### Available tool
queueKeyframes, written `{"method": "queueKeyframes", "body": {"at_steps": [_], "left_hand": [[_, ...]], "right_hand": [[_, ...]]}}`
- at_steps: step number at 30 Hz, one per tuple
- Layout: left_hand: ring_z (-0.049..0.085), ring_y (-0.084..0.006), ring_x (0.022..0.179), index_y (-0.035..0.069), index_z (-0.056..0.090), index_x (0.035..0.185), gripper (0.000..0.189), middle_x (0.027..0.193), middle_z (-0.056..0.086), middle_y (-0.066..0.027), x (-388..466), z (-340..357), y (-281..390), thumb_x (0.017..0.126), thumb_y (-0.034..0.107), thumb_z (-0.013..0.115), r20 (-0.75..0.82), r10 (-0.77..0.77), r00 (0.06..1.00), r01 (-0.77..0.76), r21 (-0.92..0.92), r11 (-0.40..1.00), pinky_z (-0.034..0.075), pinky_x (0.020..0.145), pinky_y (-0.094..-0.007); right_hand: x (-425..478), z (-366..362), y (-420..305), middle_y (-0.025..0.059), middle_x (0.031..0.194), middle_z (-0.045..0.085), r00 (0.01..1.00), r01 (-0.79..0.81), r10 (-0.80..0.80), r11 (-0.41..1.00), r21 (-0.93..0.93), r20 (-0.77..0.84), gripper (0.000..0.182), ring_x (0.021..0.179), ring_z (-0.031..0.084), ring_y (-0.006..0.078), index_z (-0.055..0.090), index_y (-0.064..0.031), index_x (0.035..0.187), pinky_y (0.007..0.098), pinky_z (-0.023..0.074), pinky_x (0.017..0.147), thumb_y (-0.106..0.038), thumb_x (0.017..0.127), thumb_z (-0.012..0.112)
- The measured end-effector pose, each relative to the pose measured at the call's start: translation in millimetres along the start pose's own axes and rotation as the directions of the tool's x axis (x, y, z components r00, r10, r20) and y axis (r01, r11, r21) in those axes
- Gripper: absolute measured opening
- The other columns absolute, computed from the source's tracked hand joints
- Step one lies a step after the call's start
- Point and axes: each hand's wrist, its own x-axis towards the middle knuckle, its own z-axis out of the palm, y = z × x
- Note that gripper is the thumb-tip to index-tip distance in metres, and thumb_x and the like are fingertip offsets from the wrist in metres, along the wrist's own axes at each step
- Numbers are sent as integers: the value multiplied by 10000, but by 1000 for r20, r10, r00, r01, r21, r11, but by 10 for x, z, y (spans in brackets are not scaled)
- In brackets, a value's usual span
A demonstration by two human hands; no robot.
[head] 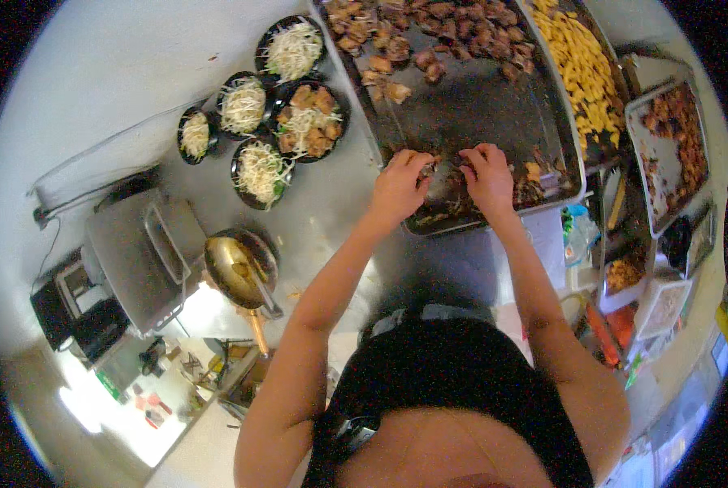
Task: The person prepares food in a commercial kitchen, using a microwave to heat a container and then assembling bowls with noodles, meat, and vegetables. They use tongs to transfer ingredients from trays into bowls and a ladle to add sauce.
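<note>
My left hand [402,183] is over the near edge of a large dark metal tray [461,116]. Its fingers are bent around what looks like a small brown scrap of meat [431,166]. Beside it, my right hand [489,180] has its fingers curled down toward dark bits at the tray's near side; whether they grip anything is hidden. Browned meat chunks [473,30] are heaped at the far end of the same tray. Smaller scraps [531,177] lie to the right of my right hand.
Left of the tray stand several black bowls with bean sprouts [260,174]; one bowl [310,119] also has meat chunks. A wok [242,268] sits beside a lidded metal container [135,256]. On the right are a tray of yellow pieces [574,67] and a tray of brown meat [681,137].
</note>
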Motion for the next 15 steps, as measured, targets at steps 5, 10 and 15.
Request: {"method": "queueKeyframes", "body": {"at_steps": [5,10,15], "left_hand": [[572,-300,891,73,590,997,322,935,597,-125,73,-783,-466,687,38,672,-466,-245,850,235,-81,969,468,759,-385],[553,-341,923,74,567,1124,398,1011,598,-150,70,-1207,-1238,737,99,655,-480,-326,814,405,67,912,436,823,-410],[524,-378,976,62,499,1233,467,1098,580,-163,-291,-1227,-1179,784,127,612,-624,-133,770,303,174,937,414,879,-431]], "right_hand": [[552,88,-742,118,992,538,999,32,-38,908,417,7,284,904,550,306,617,-131,990,384,475,764,-163,718,693],[1140,689,-1590,122,959,549,969,239,-228,781,577,-94,278,902,559,309,611,-115,1004,384,475,779,-181,740,668],[1336,894,-1665,150,1083,555,944,331,-300,841,427,-139,258,957,557,328,592,-88,1078,399,470,826,-101,822,563]]}}
